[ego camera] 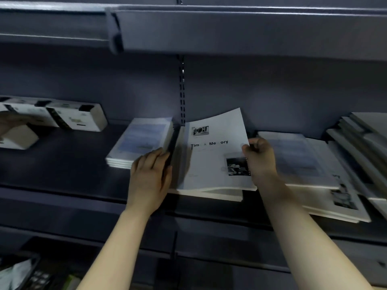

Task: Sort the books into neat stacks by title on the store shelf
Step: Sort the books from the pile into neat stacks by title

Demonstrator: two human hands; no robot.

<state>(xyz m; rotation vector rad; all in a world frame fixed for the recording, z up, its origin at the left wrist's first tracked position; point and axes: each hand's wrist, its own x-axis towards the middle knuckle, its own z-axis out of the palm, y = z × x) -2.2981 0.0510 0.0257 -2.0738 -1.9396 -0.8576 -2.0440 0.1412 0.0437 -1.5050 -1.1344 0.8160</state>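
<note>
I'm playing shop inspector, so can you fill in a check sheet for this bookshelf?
Surface: dark shelf, books lying flat.
Job's things: Time & Memory book atop middle stack, cover bowed; blue stack left of it; untidy pile right.
Clutter: white boxes far left.
Grips: left grip touches blue stack's side, fingers straight; right grip pinches the book's right edge.
Cables: nothing seen.
Surroundings: upper shelf overhead; slotted upright behind.

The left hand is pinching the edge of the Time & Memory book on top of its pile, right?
Not quite: the head view shows it is the right hand that pinches the edge of the Time & Memory book on top of its pile. The left hand lies with straight fingers at the book's other side, next to the blue stack.
</note>
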